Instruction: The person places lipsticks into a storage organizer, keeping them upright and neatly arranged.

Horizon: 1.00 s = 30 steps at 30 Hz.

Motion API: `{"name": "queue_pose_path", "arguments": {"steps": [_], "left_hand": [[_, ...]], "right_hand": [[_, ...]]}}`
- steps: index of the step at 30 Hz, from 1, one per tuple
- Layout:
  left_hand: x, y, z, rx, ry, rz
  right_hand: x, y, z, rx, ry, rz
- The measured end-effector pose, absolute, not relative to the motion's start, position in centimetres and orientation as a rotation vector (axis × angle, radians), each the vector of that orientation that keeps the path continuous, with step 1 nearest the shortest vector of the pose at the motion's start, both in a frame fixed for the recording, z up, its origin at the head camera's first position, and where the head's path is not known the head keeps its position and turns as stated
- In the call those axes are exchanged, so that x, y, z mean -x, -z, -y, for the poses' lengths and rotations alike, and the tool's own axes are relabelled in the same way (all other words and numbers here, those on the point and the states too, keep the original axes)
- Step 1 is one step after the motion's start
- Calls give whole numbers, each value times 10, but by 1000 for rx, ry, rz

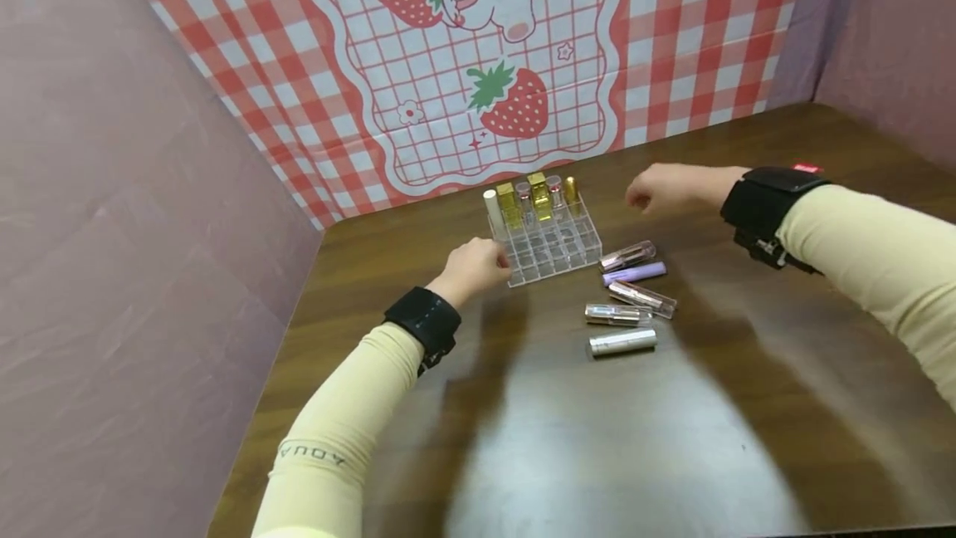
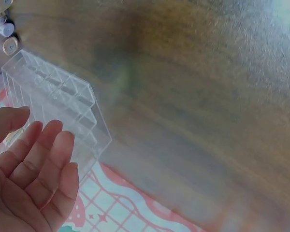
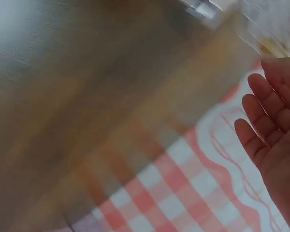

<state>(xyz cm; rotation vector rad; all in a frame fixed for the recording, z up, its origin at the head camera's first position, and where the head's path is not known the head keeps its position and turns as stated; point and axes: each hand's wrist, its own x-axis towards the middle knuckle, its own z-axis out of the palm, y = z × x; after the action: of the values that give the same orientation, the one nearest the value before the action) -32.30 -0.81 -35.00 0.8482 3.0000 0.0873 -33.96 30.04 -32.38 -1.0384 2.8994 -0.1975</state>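
Note:
A clear acrylic lipstick organizer [image 1: 556,249] stands near the back of the table, its back row holding a white tube [image 1: 493,210], gold square-capped lipsticks [image 1: 539,196] and a gold round-tipped tube [image 1: 572,191]. By its front left corner is my left hand [image 1: 472,268]; in the left wrist view its fingers [image 2: 55,154] are relaxed and slightly bent, with nothing held. My right hand [image 1: 660,188] hovers right of the organizer, fingers loosely extended and holding nothing in the right wrist view. Between hand and table front lie a lilac tube [image 1: 635,273] and a silver tube [image 1: 622,343].
Clear-ended lipstick tubes [image 1: 644,299] lie loosely among the others, right of the organizer. A red checked cloth [image 1: 672,40] with strawberries hangs behind the wooden table [image 1: 597,455]. Pinkish walls [image 1: 134,272] close in both sides.

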Motion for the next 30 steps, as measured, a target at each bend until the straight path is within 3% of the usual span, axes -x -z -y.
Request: {"name": "queue_pose_path", "arguments": {"steps": [11, 24, 30], "left_hand": [[310, 354, 23, -839, -68, -2991], [307, 353, 24, -850, -108, -2995], [309, 351, 29, -854, -118, -3001]], "right_hand": [[332, 374, -276, 1162, 179, -2859], [327, 381, -295, 1001, 275, -2840], [327, 364, -303, 1025, 295, -2778]]}}
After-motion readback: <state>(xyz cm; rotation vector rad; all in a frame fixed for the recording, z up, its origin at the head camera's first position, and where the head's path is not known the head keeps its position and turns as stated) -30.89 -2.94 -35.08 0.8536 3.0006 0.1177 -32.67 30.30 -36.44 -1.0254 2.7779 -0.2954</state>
